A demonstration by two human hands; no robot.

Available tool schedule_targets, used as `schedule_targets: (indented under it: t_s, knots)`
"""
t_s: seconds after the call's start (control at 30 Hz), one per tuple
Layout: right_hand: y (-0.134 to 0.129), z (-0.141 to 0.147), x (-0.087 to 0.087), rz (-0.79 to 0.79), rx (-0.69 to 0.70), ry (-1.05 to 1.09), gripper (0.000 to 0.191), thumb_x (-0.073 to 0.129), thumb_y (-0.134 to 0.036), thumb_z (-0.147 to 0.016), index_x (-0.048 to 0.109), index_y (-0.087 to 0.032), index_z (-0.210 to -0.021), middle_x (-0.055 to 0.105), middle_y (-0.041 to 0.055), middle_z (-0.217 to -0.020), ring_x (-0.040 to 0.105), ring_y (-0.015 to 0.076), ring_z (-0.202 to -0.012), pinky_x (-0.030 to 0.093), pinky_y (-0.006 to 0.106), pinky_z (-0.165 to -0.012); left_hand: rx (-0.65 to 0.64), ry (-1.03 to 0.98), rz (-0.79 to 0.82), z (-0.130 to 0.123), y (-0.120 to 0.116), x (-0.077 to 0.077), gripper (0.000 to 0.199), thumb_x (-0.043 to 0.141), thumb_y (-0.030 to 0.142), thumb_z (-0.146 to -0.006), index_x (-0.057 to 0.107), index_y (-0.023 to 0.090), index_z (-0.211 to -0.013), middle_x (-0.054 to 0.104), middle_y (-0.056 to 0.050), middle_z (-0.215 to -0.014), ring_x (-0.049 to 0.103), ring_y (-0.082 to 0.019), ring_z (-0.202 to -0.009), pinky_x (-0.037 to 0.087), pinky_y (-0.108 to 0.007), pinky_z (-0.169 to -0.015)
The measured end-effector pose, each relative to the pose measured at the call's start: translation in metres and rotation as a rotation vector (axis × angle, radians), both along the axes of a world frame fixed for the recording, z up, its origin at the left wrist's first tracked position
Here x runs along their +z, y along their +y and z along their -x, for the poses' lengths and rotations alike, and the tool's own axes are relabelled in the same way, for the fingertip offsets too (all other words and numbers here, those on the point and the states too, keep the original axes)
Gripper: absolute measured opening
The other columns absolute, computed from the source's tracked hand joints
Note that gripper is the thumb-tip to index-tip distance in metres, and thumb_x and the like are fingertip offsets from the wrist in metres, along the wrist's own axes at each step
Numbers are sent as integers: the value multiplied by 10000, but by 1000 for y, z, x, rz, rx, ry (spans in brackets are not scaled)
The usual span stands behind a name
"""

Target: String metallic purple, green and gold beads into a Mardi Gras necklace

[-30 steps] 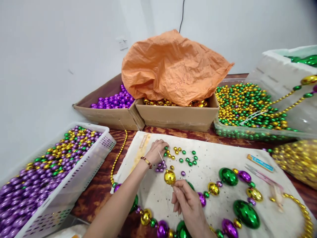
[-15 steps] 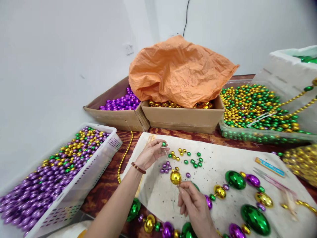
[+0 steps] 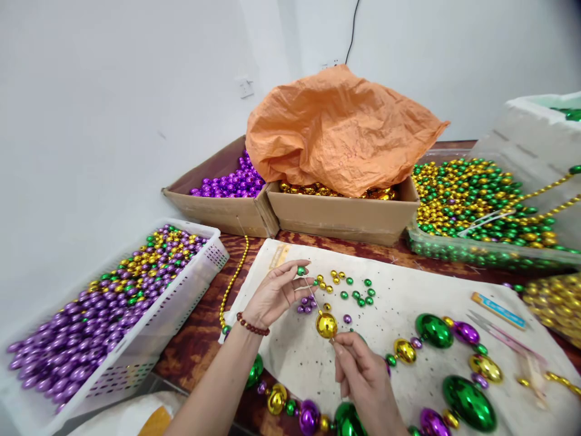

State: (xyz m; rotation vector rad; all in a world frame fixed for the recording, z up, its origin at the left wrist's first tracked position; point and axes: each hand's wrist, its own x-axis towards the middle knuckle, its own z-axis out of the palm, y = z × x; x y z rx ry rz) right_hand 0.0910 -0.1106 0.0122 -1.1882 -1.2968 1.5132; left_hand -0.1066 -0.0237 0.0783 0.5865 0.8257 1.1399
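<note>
Between the thumb and fingertips of my left hand [image 3: 280, 292] is a small green bead [image 3: 301, 270]. A thin pale string [image 3: 313, 295] runs from it down to a large gold bead [image 3: 326, 326]. My right hand [image 3: 365, 372] pinches the string just below that gold bead. Small gold beads [image 3: 336, 277], green beads [image 3: 361, 297] and purple beads [image 3: 307, 305] lie loose on the white cloth [image 3: 403, 290] behind my hands. A strung garland of large green, gold and purple beads [image 3: 469, 402] curves over the cloth to the right and along the front.
A white basket of mixed beads [image 3: 218, 239] stands left. Cardboard boxes [image 3: 340, 209], one under an orange sheet [image 3: 345, 127], stand behind. A clear bin of gold and green beads [image 3: 467, 242] is at the right. Scissors [image 3: 503, 336] and a cutter knife [image 3: 498, 310] lie on the cloth.
The view has shifted slightly, so the surroundings sit a little farther right. Both hands keep their hold, the green bead still in my left fingers and the gold bead between the hands.
</note>
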Motion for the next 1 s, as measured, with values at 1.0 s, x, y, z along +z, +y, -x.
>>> schedule_targets:
  t_s: [1.0]
  knots:
    - [84, -4, 35, -16, -126, 318, 209, 618, -371, -873, 654, -172, -817, 593, -30, -597, 463, 59, -401, 369, 177, -417, -90, 800, -254, -55, -38, -5, 206, 521, 259, -867, 622, 143, -730, 518, 18, -626, 452, -85, -553, 366, -201, -537]
